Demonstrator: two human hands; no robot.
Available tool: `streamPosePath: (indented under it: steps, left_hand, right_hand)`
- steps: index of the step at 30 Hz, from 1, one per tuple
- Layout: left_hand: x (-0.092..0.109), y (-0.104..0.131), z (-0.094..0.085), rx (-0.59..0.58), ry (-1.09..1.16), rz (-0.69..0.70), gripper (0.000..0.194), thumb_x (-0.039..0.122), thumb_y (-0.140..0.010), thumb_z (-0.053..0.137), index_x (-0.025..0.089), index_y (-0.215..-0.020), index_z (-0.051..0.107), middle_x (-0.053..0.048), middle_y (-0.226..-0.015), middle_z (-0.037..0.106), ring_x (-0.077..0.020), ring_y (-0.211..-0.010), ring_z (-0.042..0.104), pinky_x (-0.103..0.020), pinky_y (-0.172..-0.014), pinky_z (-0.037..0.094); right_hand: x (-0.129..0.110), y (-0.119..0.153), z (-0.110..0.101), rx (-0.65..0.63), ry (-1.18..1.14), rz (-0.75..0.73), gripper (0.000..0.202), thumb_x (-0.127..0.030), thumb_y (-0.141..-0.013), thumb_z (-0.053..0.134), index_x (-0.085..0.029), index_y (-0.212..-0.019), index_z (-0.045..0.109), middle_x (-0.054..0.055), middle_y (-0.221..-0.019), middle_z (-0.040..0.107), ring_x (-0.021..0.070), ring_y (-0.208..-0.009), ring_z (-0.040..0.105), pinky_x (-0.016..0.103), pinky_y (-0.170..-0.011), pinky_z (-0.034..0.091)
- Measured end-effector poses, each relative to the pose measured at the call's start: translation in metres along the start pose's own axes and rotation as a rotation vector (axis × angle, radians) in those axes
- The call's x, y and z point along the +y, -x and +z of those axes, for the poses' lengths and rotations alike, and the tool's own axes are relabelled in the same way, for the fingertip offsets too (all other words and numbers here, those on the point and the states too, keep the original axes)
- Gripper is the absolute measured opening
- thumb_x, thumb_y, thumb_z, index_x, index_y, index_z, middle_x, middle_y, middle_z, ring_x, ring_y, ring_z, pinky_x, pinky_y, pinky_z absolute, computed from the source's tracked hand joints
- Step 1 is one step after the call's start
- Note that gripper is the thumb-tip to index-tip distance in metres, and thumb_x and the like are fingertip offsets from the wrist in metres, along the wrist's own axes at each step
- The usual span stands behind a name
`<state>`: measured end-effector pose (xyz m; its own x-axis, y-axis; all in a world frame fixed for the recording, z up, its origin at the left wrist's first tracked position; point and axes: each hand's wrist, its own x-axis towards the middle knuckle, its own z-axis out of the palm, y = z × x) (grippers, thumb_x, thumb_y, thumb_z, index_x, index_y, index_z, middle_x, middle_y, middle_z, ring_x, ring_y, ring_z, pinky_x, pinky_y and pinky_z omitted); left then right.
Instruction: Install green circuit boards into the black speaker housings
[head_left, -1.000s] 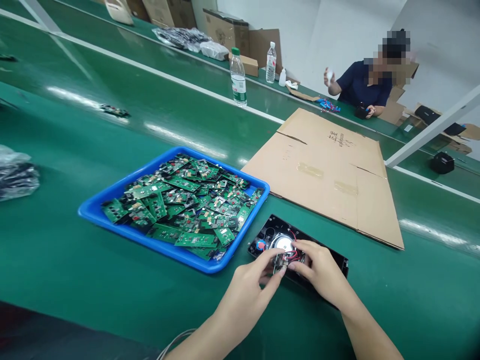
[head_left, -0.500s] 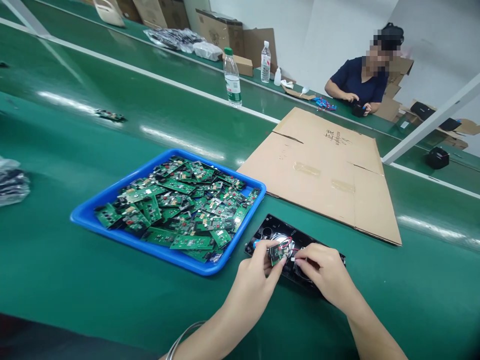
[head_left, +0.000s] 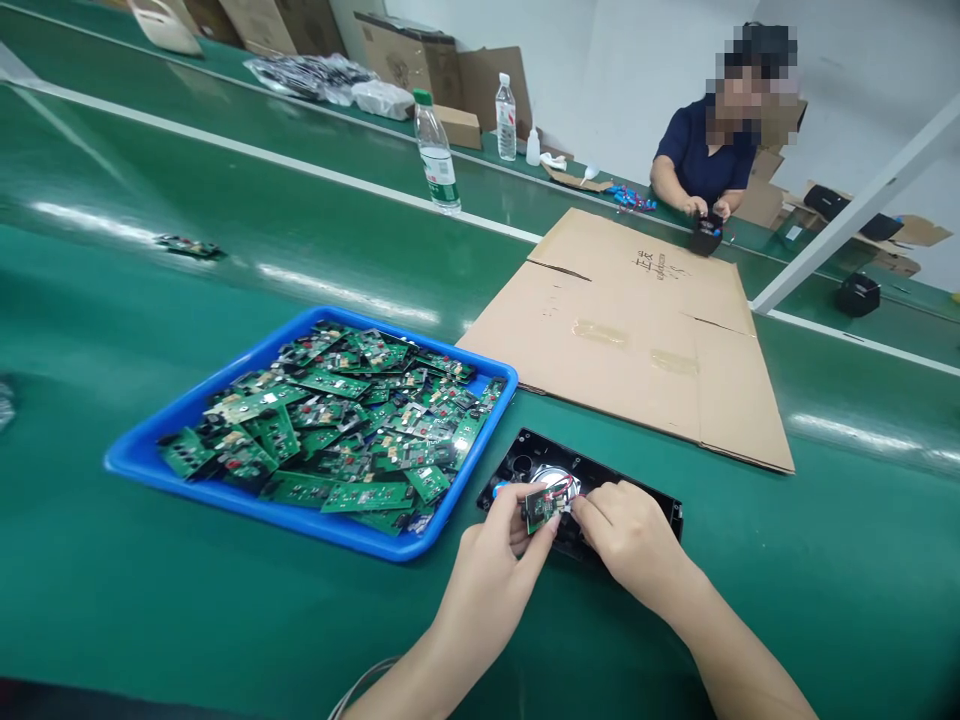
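Left hand [head_left: 489, 562] pinches a small green circuit board [head_left: 540, 508]; right hand [head_left: 637, 535], fingertips nearly closed, has drawn closer, contents hidden.

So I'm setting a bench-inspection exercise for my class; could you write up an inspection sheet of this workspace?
Surface: green bench top, light glare on it.
Job's things: small circuit board held over an open black housing with a silver round part; blue tray of heaped circuit boards beside it.
Clutter: flattened cardboard, green-capped bottle, one loose board.
Grippers: left hand pinches the board; right hand's fingers are at the wires, grip unclear.
Cables: red wires near the held board; far ends hidden.
Surroundings: co-worker across the bench, both hands at a dark object.
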<state>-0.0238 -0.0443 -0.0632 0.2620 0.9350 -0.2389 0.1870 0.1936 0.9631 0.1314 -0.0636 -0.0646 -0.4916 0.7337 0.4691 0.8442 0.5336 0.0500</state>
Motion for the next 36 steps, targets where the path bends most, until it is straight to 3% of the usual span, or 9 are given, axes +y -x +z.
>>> streamPosePath:
  steps: [3,7,12,16,21,25,29,33,36]
  left_hand:
    - [-0.0021,-0.0015,0.0011,-0.012,0.043,-0.003,0.029,0.036,-0.071,0.053,0.02,-0.095,0.052,-0.006,-0.09,0.07,-0.0219,-0.087,0.067,-0.03,-0.075,0.056]
    - [-0.0014,-0.0006,0.0014,-0.016,0.013,0.016,0.028,0.034,-0.074,0.051,0.019,-0.097,0.053,-0.006,-0.086,0.069,-0.0204,-0.082,0.067,-0.029,-0.072,0.056]
    - [0.001,0.0025,0.0002,-0.001,-0.137,0.154,0.023,0.029,-0.078,0.048,0.019,-0.098,0.056,0.002,-0.061,0.059,-0.0147,-0.049,0.057,-0.027,-0.061,0.055]
    - [-0.0036,0.003,0.0015,0.039,-0.229,0.29,0.021,0.024,-0.081,0.046,0.021,-0.098,0.058,0.004,-0.056,0.056,-0.0118,-0.039,0.047,-0.024,-0.053,0.051]
    - [-0.0055,0.0013,0.0006,0.038,-0.261,0.357,0.02,0.021,-0.083,0.045,0.022,-0.098,0.058,0.003,-0.057,0.059,-0.0157,-0.055,0.061,-0.025,-0.061,0.052]
    - [-0.0021,0.0004,-0.0023,-0.005,-0.268,0.402,0.02,0.018,-0.083,0.044,0.023,-0.096,0.058,0.0,-0.069,0.066,-0.0169,-0.07,0.066,-0.024,-0.066,0.053]
    - [-0.0044,0.0008,-0.002,-0.023,-0.258,0.447,0.02,0.018,-0.083,0.045,0.023,-0.098,0.058,0.0,-0.079,0.07,-0.0152,-0.07,0.067,-0.022,-0.063,0.053]
    - [-0.0078,0.0009,0.0016,-0.04,-0.23,0.461,0.021,0.018,-0.083,0.045,0.022,-0.098,0.058,-0.002,-0.087,0.071,-0.016,-0.075,0.067,-0.022,-0.066,0.053]
    - [-0.0075,0.0015,0.003,-0.053,-0.176,0.378,0.019,0.022,-0.083,0.045,0.022,-0.097,0.058,-0.003,-0.09,0.071,-0.0171,-0.077,0.067,-0.024,-0.068,0.054]
  right_hand:
    - [0.0005,-0.0012,0.0005,0.02,0.078,-0.062,0.024,-0.004,-0.086,0.04,-0.008,-0.074,0.061,0.004,-0.057,0.052,0.0151,-0.053,0.042,0.028,-0.049,0.03]
    - [0.0019,-0.001,0.002,-0.022,-0.002,-0.019,0.026,-0.007,-0.088,0.039,-0.01,-0.071,0.059,0.003,-0.059,0.051,0.0142,-0.054,0.04,0.027,-0.05,0.029]
    - [0.0019,-0.0019,-0.001,-0.084,-0.085,0.044,0.031,-0.009,-0.091,0.034,-0.012,-0.07,0.058,0.003,-0.06,0.051,0.0138,-0.054,0.039,0.026,-0.051,0.029]
    - [-0.002,-0.0006,-0.0006,-0.081,-0.095,0.09,0.032,-0.01,-0.092,0.032,-0.012,-0.074,0.058,0.003,-0.064,0.055,0.0145,-0.057,0.045,0.027,-0.054,0.031]
    - [-0.0053,0.0029,0.0033,0.004,-0.079,0.115,0.031,-0.012,-0.093,0.035,-0.013,-0.073,0.058,0.002,-0.06,0.058,0.014,-0.055,0.05,0.027,-0.053,0.032]
    - [-0.0035,0.0032,0.0027,0.086,-0.107,0.198,0.034,-0.026,-0.095,0.037,-0.012,-0.071,0.056,0.001,-0.053,0.057,0.0121,-0.047,0.051,0.025,-0.048,0.033]
    - [-0.0006,0.0028,0.0016,0.059,-0.194,0.251,0.036,-0.037,-0.094,0.036,-0.011,-0.086,0.059,0.001,-0.056,0.06,0.0114,-0.049,0.056,0.024,-0.05,0.037]
    - [-0.0003,0.0033,0.0037,0.024,-0.215,0.264,0.033,-0.035,-0.093,0.038,-0.013,-0.082,0.059,0.002,-0.061,0.063,0.0122,-0.052,0.058,0.024,-0.052,0.041]
    - [0.0018,0.0037,-0.0022,-0.041,-0.251,0.311,0.026,-0.034,-0.091,0.044,-0.014,-0.085,0.06,0.003,-0.065,0.065,0.0133,-0.057,0.06,0.025,-0.056,0.045]
